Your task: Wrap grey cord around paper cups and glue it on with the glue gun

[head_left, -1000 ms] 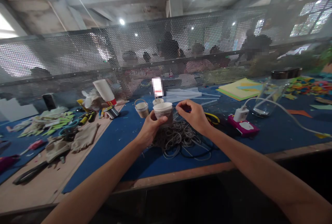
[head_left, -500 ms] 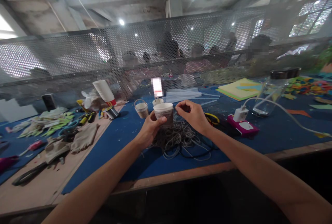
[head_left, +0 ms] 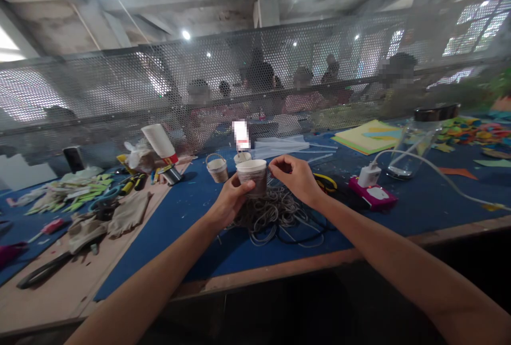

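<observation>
A paper cup point(head_left: 255, 175) wrapped in grey-brown cord below its white rim is held upright by my left hand point(head_left: 233, 196), thumb across its front. My right hand point(head_left: 293, 174) is pinched just right of the cup's rim; whatever its fingertips hold is too small to make out. Beneath both hands lies a tangled heap of grey cord point(head_left: 281, 209) on the blue table cover. Behind the cup stand a small wrapped cup with a handle point(head_left: 218, 170) and another cup point(head_left: 242, 157), partly hidden.
To the right are yellow-handled scissors or pliers point(head_left: 326, 182), a magenta power box point(head_left: 373, 196) with a white plug and cable, and a glass jar point(head_left: 413, 148). Stacked paper cups point(head_left: 158, 141), gloves point(head_left: 130, 214) and paper scraps lie left. A perforated metal screen point(head_left: 159, 89) rises behind.
My hands and the cup keep nearly the same pose. The view has shifted slightly, and a person behind the screen has moved.
</observation>
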`<action>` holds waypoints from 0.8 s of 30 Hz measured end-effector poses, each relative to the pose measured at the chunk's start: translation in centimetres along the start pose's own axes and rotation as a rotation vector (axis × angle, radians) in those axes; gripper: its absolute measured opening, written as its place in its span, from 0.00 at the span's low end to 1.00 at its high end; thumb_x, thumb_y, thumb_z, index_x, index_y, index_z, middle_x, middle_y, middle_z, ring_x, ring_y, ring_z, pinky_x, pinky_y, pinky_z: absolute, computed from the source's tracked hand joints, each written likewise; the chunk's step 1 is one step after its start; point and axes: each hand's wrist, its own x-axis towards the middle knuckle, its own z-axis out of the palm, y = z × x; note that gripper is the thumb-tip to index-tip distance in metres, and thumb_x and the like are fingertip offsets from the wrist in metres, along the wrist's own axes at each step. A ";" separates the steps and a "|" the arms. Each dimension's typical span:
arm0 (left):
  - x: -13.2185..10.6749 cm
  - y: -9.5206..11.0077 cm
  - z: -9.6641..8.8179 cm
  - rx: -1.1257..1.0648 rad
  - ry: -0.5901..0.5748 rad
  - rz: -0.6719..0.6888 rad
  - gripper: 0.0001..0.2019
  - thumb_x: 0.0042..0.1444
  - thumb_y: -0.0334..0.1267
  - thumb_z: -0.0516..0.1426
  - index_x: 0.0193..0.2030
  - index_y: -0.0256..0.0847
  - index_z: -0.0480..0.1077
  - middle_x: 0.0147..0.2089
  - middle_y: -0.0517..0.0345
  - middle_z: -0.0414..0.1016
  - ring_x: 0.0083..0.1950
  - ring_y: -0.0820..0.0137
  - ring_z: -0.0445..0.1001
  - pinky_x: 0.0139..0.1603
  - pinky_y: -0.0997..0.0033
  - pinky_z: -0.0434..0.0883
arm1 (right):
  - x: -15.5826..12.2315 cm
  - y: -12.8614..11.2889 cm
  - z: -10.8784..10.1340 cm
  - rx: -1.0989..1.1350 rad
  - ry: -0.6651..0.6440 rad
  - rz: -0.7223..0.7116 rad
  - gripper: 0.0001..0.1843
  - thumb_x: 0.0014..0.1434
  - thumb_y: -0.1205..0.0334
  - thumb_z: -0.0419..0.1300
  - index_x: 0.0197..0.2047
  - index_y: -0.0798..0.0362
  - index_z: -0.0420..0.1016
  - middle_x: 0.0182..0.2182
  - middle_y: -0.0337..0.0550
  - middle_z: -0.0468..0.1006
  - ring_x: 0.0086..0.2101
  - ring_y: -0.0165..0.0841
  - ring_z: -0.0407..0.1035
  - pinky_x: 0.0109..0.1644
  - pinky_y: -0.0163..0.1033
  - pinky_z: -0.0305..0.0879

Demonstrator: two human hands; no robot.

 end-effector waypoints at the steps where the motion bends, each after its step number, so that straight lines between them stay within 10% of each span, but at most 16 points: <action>1: 0.0 0.0 0.0 -0.001 -0.003 -0.002 0.28 0.48 0.44 0.74 0.56 0.38 0.78 0.58 0.44 0.81 0.60 0.49 0.78 0.63 0.52 0.73 | 0.0 0.0 0.0 -0.002 -0.002 0.001 0.10 0.62 0.53 0.64 0.38 0.51 0.79 0.33 0.41 0.83 0.33 0.32 0.75 0.42 0.39 0.72; 24: 0.1 -0.3 -0.4 -0.011 -0.039 -0.017 0.29 0.49 0.46 0.73 0.57 0.36 0.78 0.56 0.43 0.82 0.59 0.50 0.79 0.62 0.53 0.74 | 0.2 0.0 0.1 0.092 -0.029 0.058 0.12 0.59 0.52 0.65 0.36 0.52 0.80 0.31 0.41 0.82 0.32 0.33 0.75 0.42 0.41 0.72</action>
